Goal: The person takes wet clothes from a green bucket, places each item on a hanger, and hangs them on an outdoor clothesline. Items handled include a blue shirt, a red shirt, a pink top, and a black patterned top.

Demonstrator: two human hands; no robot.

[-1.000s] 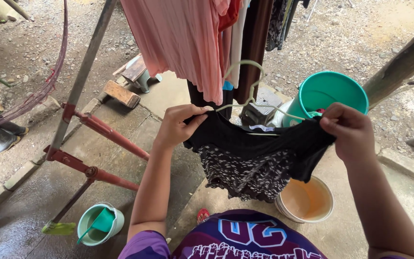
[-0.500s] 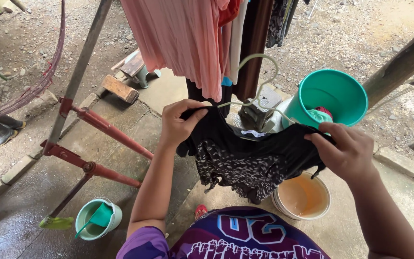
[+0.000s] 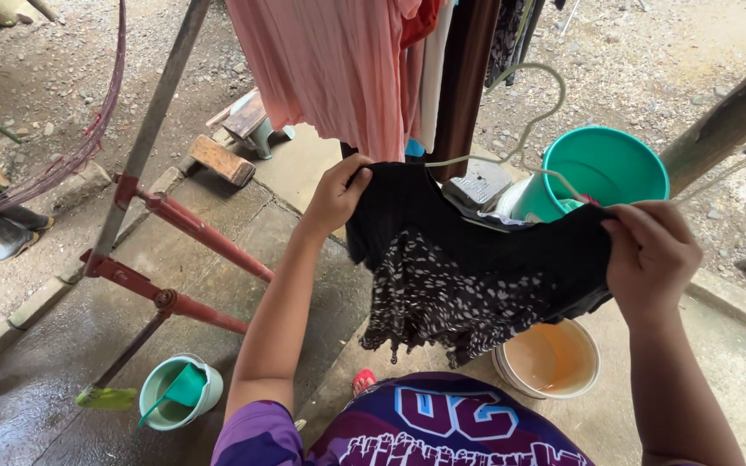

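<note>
a person's left hand (image 3: 336, 197) and right hand (image 3: 652, 256), fingers clamped on either end, hold a black garment (image 3: 477, 267) on a pale hanger (image 3: 521, 129), stretched above a cream basin (image 3: 548, 359), beside a green bucket (image 3: 602, 171) and hanging pink cloth (image 3: 330, 69).

A large teal plastic bucket (image 3: 606, 168) stood beyond a cream tub of murky water (image 3: 551, 360), pink cloth (image 3: 330, 69) hung overhead, and a small green pail (image 3: 180, 393) sat beside red metal struts (image 3: 192, 226).

hanger (image 3: 511, 129) lower part hidden by black garment (image 3: 477, 259), boots (image 3: 6, 229) cut off at left edge
</note>
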